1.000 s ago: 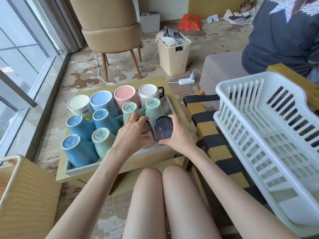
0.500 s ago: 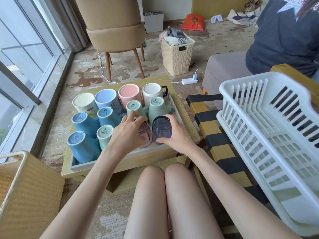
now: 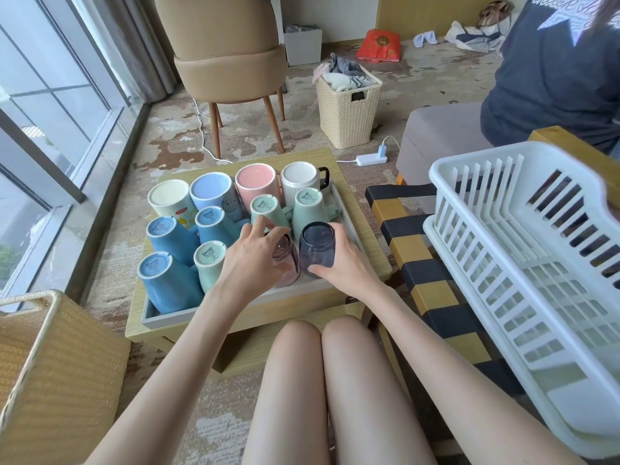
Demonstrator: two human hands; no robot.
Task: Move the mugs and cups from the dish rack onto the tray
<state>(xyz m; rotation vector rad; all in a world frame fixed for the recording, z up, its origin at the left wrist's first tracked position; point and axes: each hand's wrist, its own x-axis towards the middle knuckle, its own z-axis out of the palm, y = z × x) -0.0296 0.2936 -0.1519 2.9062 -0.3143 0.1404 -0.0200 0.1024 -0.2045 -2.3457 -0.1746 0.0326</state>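
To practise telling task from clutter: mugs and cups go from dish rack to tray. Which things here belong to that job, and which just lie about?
Belong to the job: tray, white dish rack, upturned mugs, pinkish glass cup held by the left hand, dark blue glass cup held by the right hand.
Lying about: tan chair, woven laundry basket, power strip, red bag.

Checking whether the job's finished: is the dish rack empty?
Empty as far as seen: only bare white slats show inside the rack; its right end is out of frame. The mugs sit on the tray.
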